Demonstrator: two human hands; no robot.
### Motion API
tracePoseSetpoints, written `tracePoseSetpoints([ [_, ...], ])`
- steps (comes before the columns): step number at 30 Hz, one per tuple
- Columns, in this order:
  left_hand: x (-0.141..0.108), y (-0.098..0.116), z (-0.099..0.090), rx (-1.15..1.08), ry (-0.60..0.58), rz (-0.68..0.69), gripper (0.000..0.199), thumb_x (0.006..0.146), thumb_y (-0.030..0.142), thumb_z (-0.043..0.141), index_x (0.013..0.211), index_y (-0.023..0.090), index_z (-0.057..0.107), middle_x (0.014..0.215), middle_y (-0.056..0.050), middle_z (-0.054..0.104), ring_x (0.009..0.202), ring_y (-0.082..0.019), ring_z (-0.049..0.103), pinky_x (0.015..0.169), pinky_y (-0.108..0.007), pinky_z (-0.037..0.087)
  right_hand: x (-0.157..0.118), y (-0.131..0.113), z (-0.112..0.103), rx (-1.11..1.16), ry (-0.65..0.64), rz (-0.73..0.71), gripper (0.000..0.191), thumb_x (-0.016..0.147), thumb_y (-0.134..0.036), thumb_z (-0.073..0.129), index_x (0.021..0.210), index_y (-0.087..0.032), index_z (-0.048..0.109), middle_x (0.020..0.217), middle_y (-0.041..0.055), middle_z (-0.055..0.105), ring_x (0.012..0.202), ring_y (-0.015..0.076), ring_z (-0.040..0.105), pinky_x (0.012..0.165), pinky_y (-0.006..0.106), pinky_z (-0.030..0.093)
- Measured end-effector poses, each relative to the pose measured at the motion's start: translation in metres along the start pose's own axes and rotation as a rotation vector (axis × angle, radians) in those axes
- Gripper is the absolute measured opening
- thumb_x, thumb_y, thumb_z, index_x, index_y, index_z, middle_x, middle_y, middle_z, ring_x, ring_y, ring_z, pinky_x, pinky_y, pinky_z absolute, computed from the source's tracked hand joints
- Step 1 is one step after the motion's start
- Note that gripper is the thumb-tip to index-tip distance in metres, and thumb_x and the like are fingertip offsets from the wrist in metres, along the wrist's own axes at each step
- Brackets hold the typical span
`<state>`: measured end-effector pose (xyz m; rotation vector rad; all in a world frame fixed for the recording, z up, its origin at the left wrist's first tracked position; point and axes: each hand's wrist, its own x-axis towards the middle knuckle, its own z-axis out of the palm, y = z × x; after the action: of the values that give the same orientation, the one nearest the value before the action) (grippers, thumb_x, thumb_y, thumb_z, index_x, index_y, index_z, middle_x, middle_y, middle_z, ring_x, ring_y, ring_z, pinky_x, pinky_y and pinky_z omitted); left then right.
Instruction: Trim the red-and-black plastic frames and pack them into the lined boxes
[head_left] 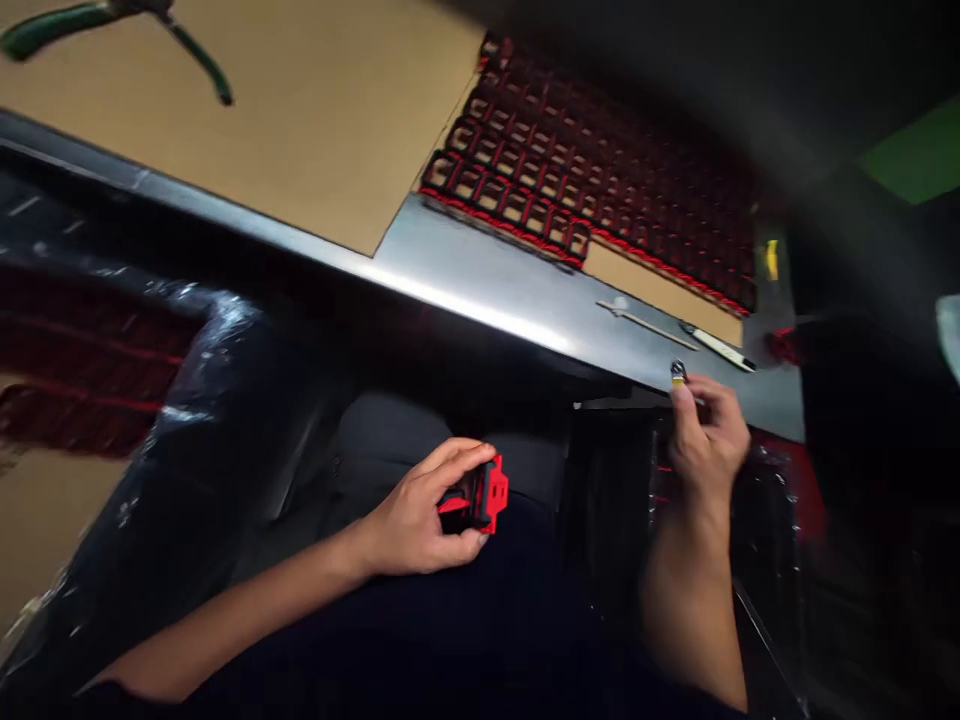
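My left hand [420, 510] is closed around a red and black plastic part [493, 494], held over my lap with its red face turned to the right. My right hand [711, 430], at the table's front edge, pinches a small tool [678, 374] with a dark, shiny tip and a yellow patch; its kind is not clear, as the fingers cover most of it. Just beyond that hand, a pen [718, 346] with a white barrel lies on the metal tabletop [480, 270]. Beside the pen lies a thin stick-like tool [652, 328].
Rows of red and black frame-like parts [540, 180] cover cardboard at the back right. Green-handled pliers [82, 22] lie on a cardboard sheet [300, 120] at left. Below the table, a box lined with black plastic [195, 370] stands left and dark plastic bags [622, 500] lie right.
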<state>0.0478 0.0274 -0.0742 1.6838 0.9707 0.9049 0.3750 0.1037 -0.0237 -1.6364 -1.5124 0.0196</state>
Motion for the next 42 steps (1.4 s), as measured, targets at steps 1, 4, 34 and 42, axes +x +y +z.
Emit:
tracePoseSetpoints([
  [1,-0.001,0.002,-0.001,0.019,0.002,0.036,0.073,0.069,0.018,0.07,0.14,0.023,0.052,0.13,-0.011,0.062,0.11,-0.026,0.069,0.092,-0.038,0.063,-0.019,-0.016,-0.003,0.072,-0.077,-0.025,0.014,0.089,-0.034,0.069,0.082,-0.022,0.07,0.094,0.0066,0.075,0.094,0.0245,0.071,0.087,0.044,0.056],
  [4,-0.005,0.006,-0.005,0.059,0.001,0.108,0.077,0.07,0.022,0.072,0.142,0.021,0.045,0.124,-0.011,0.068,0.106,-0.026,0.071,0.085,-0.036,0.065,-0.076,-0.059,-0.016,0.238,-0.555,-0.109,0.014,0.081,-0.018,0.078,0.091,-0.027,0.078,0.094,0.0061,0.078,0.083,0.0246,0.074,0.075,0.041,0.06],
  [34,-0.015,-0.007,0.005,0.029,0.082,0.307,0.068,0.072,0.02,0.07,0.136,0.013,0.051,0.115,-0.018,0.07,0.105,-0.028,0.071,0.084,-0.041,0.066,-0.154,-0.111,-0.017,0.415,-0.591,-0.069,0.02,0.086,-0.007,0.076,0.101,-0.02,0.08,0.104,0.0107,0.077,0.087,0.0181,0.078,0.078,0.026,0.069],
  [42,-0.015,-0.007,0.003,0.032,0.074,0.292,0.069,0.071,0.02,0.071,0.137,0.014,0.051,0.116,-0.017,0.07,0.107,-0.028,0.071,0.087,-0.041,0.065,-0.147,-0.113,-0.015,0.379,-0.591,-0.114,0.012,0.089,-0.011,0.074,0.097,-0.017,0.08,0.102,0.0104,0.077,0.086,0.0167,0.079,0.08,0.022,0.067],
])
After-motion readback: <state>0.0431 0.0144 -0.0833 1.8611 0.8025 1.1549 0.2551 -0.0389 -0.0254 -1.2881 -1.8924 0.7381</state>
